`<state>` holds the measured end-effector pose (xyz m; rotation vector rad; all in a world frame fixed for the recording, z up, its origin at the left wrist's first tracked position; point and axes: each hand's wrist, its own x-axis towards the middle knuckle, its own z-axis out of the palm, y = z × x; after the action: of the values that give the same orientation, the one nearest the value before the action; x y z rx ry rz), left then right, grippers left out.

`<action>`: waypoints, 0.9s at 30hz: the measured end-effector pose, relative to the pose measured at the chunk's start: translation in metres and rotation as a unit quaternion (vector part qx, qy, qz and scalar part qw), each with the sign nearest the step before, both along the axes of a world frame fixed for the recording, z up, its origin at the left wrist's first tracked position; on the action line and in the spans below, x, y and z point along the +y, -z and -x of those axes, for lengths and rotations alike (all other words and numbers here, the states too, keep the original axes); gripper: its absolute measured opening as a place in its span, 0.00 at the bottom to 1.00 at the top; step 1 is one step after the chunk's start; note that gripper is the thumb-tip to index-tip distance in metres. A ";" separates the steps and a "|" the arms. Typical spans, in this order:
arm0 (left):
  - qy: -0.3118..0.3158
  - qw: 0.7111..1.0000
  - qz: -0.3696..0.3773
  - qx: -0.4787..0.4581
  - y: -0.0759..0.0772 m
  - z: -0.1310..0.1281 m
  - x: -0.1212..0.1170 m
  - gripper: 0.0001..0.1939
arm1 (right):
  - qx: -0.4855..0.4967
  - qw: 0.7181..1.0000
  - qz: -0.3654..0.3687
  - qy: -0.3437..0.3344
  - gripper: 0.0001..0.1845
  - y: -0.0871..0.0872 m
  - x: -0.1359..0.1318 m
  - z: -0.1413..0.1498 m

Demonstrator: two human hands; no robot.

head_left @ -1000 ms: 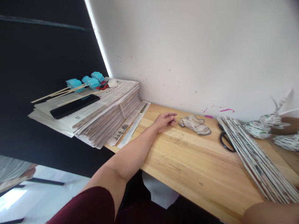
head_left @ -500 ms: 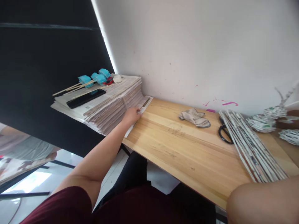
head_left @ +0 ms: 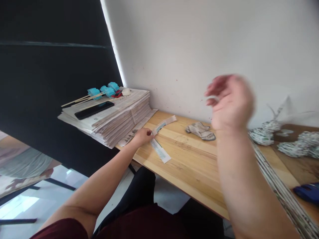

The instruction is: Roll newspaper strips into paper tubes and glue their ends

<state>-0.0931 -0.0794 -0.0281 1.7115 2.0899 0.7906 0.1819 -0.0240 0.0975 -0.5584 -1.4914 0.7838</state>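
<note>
My left hand (head_left: 144, 136) pinches a narrow strip of newspaper (head_left: 160, 151) near its middle, at the right side of the newspaper stack. The strip bends at my fingers; one end points toward the wall and the other lies toward the table's front edge. Raised above the table at the right is my right hand (head_left: 231, 103), palm turned inward and fingers curled. Motion smears those fingers, so whether they hold anything is unclear. Below and left of it lies a crumpled grey-beige cloth (head_left: 200, 130).
On the newspaper stack (head_left: 119, 124) rest a black phone (head_left: 94, 110), blue bundles (head_left: 108, 91) and thin wooden sticks. Rolled paper sticks (head_left: 276, 186), woven paper pieces (head_left: 291, 145) and a blue object (head_left: 307, 192) lie at the right. Another person's arm shows at lower left.
My left hand has drawn the strip off the stack's edge onto the bare wood. My right hand has risen into view from the lower right. The view has shifted slightly.
</note>
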 end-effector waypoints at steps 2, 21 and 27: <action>0.003 0.999 -0.019 -0.039 -0.001 -0.008 -0.007 0.08 | -0.038 0.994 0.103 0.000 0.28 0.017 0.008 0.014; 0.294 0.928 0.040 -0.226 -0.002 -0.065 -0.090 0.20 | -0.227 0.782 0.436 -0.384 0.18 0.130 -0.001 0.049; 0.303 0.904 0.085 -0.290 -0.004 -0.062 -0.108 0.20 | -0.258 0.799 0.433 -0.327 0.12 0.132 -0.007 0.057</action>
<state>-0.0312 -0.1875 -0.0239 1.6249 1.1079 0.7590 0.1249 -0.0308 -0.0340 -1.0054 -1.7991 2.0448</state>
